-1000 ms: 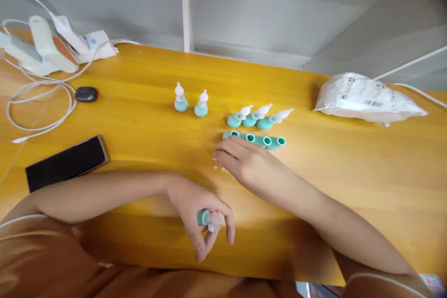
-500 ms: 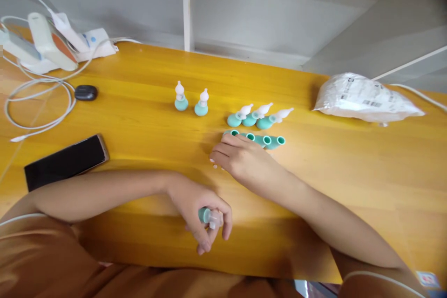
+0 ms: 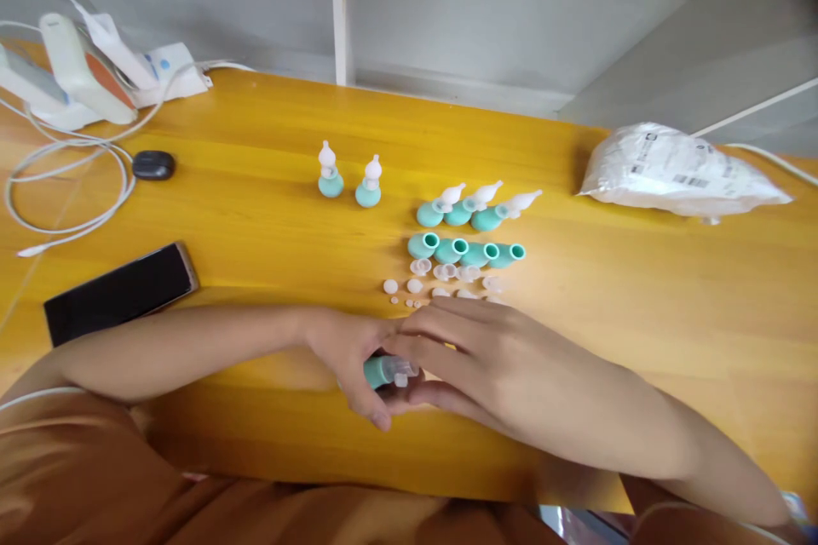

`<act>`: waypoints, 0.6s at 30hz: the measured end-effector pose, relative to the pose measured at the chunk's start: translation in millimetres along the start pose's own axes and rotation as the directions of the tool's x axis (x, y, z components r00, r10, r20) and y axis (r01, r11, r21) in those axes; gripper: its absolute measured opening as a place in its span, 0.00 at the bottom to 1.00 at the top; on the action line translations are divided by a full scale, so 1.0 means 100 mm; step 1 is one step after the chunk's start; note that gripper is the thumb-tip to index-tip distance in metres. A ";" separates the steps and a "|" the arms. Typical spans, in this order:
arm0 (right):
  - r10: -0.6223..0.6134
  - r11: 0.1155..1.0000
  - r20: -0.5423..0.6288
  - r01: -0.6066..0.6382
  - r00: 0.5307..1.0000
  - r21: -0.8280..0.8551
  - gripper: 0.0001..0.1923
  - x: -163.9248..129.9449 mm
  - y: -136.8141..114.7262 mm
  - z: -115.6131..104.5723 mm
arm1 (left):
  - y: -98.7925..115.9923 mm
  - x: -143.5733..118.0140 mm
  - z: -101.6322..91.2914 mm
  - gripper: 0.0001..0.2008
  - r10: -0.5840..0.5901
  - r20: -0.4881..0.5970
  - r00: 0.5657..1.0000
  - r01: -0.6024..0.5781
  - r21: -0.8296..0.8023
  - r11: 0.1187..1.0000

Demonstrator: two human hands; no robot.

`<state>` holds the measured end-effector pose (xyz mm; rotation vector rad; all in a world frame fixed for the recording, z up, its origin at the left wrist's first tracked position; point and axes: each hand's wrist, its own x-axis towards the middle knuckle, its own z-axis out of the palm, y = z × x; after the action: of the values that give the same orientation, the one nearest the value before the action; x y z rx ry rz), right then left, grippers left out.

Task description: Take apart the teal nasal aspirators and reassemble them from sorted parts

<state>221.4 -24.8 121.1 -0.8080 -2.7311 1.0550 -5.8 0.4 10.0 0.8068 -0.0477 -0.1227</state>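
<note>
My left hand (image 3: 348,358) is wrapped round a teal nasal aspirator bulb (image 3: 376,372), held sideways with its neck to the right. A clear plastic connector (image 3: 400,368) sits on the neck. My right hand (image 3: 492,366) is at the connector's end, thumb and fingers brought together there; whatever lies between those fingertips is hidden. Beyond the hands stand open-necked teal bulbs (image 3: 423,246) in a row, with clear connectors (image 3: 446,272) in front of them. Nearer still lie white nozzle tips (image 3: 415,286) and tiny pale discs (image 3: 394,301), partly covered by my right hand.
Two upright aspirators (image 3: 331,181) and three tilted aspirators (image 3: 487,217) are farther back. On the left are a phone (image 3: 121,294), a black case (image 3: 153,164), a coiled white cable (image 3: 70,230) and a power strip (image 3: 172,77). A plastic bag (image 3: 677,174) lies at right.
My right hand has come back from the rows of parts toward me and now meets the connector at my left hand. The left hand has risen slightly with the bulb.
</note>
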 end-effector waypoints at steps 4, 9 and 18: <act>-0.028 1.000 -0.018 0.028 0.999 0.003 0.10 0.04 0.04 0.06 | 0.04 0.02 0.02 0.22 0.040 -0.027 0.999 -0.041 -0.031 0.999; -0.084 0.993 -0.165 0.069 0.983 -0.097 0.11 0.04 0.05 0.03 | 0.09 0.04 0.02 0.18 0.034 0.038 0.999 -0.028 -0.157 0.987; -0.304 0.945 -0.279 0.252 0.911 -0.206 0.13 0.02 0.07 0.10 | -0.06 0.04 0.05 0.29 0.147 -0.049 0.988 -0.154 -0.403 0.902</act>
<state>220.0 -25.3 108.2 -0.5225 -2.5836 0.5945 -2.6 -7.8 8.7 0.3840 -0.0656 0.0222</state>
